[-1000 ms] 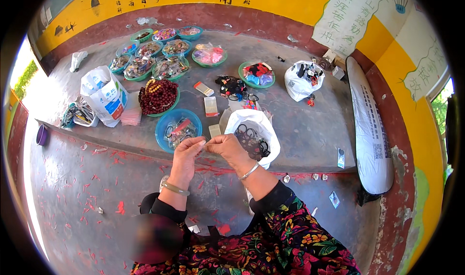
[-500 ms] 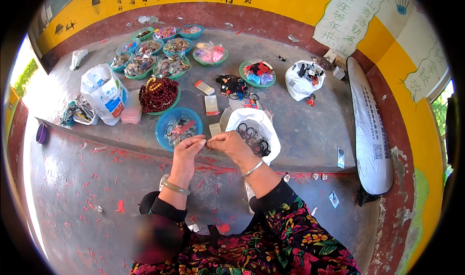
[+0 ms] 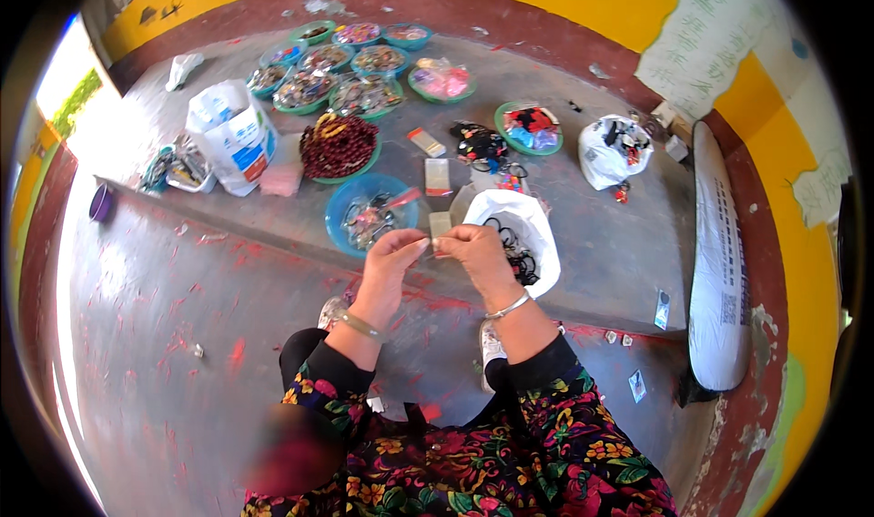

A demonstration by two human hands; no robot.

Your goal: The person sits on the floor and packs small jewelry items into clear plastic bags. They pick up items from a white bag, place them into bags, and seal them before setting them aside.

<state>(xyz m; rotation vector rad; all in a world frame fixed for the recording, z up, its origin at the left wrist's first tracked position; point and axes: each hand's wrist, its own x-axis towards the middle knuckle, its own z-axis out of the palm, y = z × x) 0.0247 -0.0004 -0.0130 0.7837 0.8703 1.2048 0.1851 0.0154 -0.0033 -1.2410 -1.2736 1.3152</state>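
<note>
My left hand (image 3: 393,260) and my right hand (image 3: 478,255) are raised close together, thumbs and forefingers pinched, fingertips a small gap apart. What lies between them is too small to make out. Just beyond my left hand stands a blue basin (image 3: 339,209) with small packaged pieces and a reddish strip in it. Beside my right hand, a white bag (image 3: 544,235) gapes, with black hair ties (image 3: 521,260) inside. A small pale box (image 3: 440,224) lies behind my fingertips.
Several basins of small goods stand at the back left, near dark red beads (image 3: 339,148) and a white plastic bag (image 3: 232,139). Farther right are a green basin (image 3: 530,149) and another white bag (image 3: 601,167). A long silver package (image 3: 716,271) lines the right wall. The raised platform's edge (image 3: 619,328) crosses before me.
My view has shifted, so the goods sit farther right and higher in the picture. My fingertips have drawn slightly apart; both hands stay pinched.
</note>
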